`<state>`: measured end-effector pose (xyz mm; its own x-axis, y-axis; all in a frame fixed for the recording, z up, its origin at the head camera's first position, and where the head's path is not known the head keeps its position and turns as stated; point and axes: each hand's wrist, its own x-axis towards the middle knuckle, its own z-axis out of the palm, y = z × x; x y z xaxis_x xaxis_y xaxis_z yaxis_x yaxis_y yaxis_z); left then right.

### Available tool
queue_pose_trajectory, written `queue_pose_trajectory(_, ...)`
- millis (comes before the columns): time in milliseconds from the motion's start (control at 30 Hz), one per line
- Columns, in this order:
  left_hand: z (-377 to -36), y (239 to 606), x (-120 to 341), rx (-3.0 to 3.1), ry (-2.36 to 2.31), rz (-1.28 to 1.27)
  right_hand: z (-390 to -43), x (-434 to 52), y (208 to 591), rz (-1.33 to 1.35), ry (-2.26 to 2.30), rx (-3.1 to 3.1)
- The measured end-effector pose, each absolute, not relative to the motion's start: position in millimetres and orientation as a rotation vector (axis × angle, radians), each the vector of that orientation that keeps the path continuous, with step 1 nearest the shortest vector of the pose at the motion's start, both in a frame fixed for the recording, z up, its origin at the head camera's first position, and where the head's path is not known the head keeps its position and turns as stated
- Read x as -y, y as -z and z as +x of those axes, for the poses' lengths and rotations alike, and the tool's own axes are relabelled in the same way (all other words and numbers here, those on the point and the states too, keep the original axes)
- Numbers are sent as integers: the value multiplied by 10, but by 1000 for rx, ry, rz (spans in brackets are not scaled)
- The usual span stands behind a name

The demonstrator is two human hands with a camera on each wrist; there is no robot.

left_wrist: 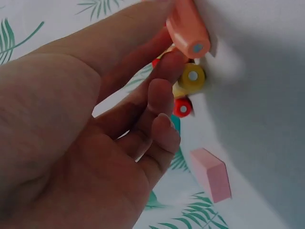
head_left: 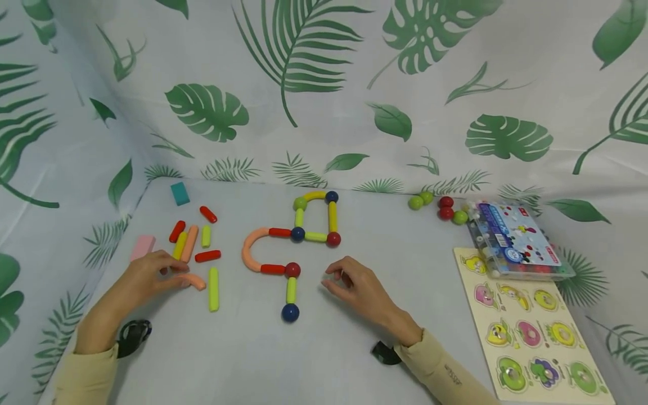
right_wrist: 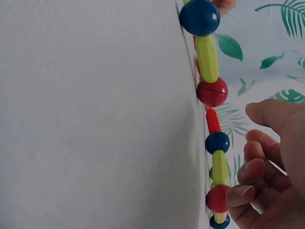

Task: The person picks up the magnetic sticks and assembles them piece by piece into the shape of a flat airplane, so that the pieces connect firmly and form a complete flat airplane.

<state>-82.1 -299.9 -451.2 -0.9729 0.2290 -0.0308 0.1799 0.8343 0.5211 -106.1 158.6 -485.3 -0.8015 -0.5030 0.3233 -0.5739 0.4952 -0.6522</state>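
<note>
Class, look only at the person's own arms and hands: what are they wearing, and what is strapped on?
Both hands are bare. The left hand and right hand emerge from pale yellow long sleeves; the right sleeve bears small dark lettering. A small black device sits at each wrist.

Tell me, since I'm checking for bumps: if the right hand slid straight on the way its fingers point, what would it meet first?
The right hand points up-left toward the built figure. It would probably first meet the red ball atop the yellow-green stick, though depth is uncertain.
</note>
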Motion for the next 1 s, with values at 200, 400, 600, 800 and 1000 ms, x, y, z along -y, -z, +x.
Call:
queue_pose_trajectory(200,-805,4524,2939,-2906,-781,329,-1057,-1593,4826,923,-1200,2664)
queue_pose_trajectory(400,-822,4462,2910,-2862,-726,289,-1062,-1610,4806,895,-1211,2675)
queue_pose_trajectory(600,-845,4327,2836,-2891,-753,378,-1082,-1647,4807,881,-1191,2664)
queue_pose_trajectory(800,-944,4272,2409,-2917,-776,556,-1107,-1678,4805,871,-1176,2648)
queue_pose_trajectory(1000,-1086,4246,1764,-2874,-801,736,-1136,-1717,4807,819,-1173,2667)
